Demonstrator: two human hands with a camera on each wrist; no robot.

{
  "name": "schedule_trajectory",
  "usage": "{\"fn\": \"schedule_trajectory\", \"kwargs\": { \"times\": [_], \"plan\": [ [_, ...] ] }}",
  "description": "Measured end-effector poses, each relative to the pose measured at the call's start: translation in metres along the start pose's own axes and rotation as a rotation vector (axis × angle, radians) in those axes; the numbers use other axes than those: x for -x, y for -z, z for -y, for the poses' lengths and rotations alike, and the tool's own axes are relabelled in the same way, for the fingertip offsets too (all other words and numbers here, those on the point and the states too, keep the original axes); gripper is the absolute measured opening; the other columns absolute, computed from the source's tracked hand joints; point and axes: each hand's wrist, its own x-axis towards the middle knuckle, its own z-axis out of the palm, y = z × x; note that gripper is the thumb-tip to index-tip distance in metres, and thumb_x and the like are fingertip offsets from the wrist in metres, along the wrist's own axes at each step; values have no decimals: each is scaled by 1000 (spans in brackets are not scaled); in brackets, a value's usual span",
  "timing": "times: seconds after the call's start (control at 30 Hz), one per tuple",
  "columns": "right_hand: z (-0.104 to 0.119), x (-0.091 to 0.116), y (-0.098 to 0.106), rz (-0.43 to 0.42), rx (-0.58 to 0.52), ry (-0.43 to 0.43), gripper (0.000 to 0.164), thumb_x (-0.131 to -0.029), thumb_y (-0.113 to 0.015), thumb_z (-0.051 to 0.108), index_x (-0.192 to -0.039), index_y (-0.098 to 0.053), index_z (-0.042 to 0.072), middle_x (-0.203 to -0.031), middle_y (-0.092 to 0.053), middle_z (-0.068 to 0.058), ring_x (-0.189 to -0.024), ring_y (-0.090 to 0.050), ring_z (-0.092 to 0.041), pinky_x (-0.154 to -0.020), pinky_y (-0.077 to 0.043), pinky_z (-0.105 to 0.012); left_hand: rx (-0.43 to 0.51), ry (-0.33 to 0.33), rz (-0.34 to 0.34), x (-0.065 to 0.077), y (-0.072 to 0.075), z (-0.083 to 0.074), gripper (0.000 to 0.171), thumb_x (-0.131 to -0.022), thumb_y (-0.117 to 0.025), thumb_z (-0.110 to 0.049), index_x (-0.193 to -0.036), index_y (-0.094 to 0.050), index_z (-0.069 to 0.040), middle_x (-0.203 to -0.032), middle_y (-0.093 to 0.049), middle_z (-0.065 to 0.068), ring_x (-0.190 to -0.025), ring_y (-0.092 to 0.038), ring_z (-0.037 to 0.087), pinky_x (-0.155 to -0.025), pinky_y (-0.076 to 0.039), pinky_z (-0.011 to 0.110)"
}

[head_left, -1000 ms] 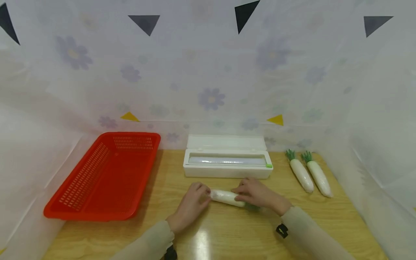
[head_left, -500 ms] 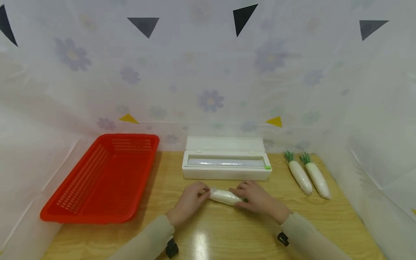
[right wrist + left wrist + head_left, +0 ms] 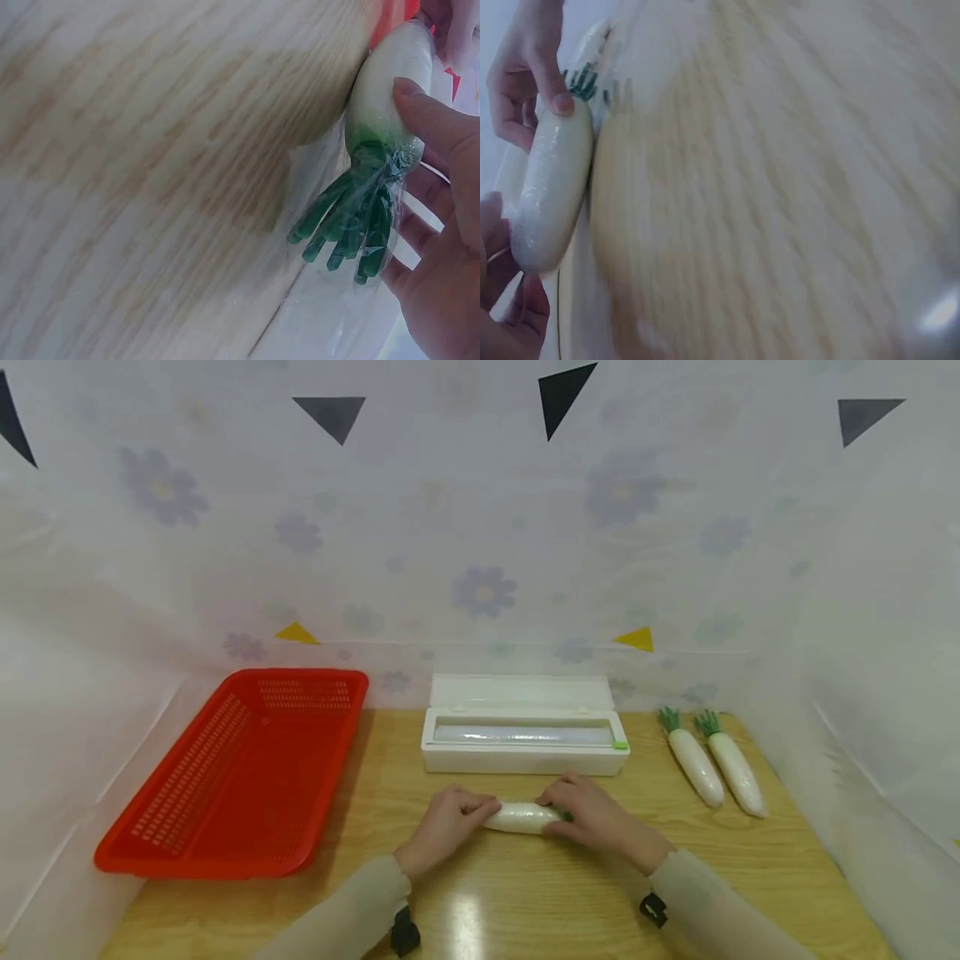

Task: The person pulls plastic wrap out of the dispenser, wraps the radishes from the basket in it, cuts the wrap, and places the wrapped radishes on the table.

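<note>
A white radish [image 3: 522, 817] with green leaves lies in front of me on the table, covered in clear plastic wrap. My left hand [image 3: 444, 827] pinches its tip end between thumb and fingers. Around the leafy end, my right hand [image 3: 596, 821] grips the body, thumb on the near side and fingers on the far side. The right wrist view shows the green leaves [image 3: 352, 221] under loose, crinkled wrap. Just behind the hands stands a white cling film box [image 3: 525, 760], lid up, with a film roll [image 3: 525, 734] inside.
A red plastic basket [image 3: 202, 866] stands at the left of the wooden table [image 3: 540, 910]. At the right lie two more white radishes, the inner one [image 3: 696, 767] beside the outer one [image 3: 738, 774]. A patterned sheet [image 3: 480, 527] hangs behind.
The radish has rolled and turned to lie more level. My left hand has shifted right, closer onto its tip, while my right hand stays at the leafy end.
</note>
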Motion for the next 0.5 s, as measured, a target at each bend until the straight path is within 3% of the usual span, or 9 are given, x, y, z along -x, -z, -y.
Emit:
{"fn": "schedule_trajectory", "kwargs": {
  "times": [0.1, 0.2, 0.33, 0.5],
  "plan": [
    [0, 1, -1, -10, 13, 14, 33, -89, -84, 29, -115, -73, 12, -111, -73, 1, -105, -61, -20, -91, -52, -43, 85, 49, -6, -5, -3, -2, 16, -98, -75, -28, -100, -85, -15, -103, -80, -2, -95, -71, 9, -82, -55, 25],
    [0, 2, -1, -24, 22, 27, 33, -89, -84, 29, -114, -73, 12, -111, -73, 1, -103, -61, -21, -89, -52, -43, 112, 59, -21, -8, -6, -4, 10, -95, -78, -21, -91, -83, -13, -93, -79, -2, -85, -69, 7, -76, -54, 24],
    [1, 1, 0, -23, 18, 14, 31, -89, -84, 27, -114, -73, 12, -111, -73, 1, -102, -61, -21, -88, -52, -44, 55, 34, -37, -9, -10, -6, 9, -95, -77, -18, -93, -82, -12, -92, -78, -2, -78, -64, 4, -70, -52, 23],
    [2, 1, 2, 3, 5, -2, 30, -91, -83, 25, -115, -72, 11, -112, -73, -1, -103, -61, -22, -90, -51, -45, -16, -4, -55, -8, -14, -8, 9, -97, -75, -19, -100, -79, -11, -98, -79, 1, -87, -71, 10, -74, -57, 26]
  ]
}}
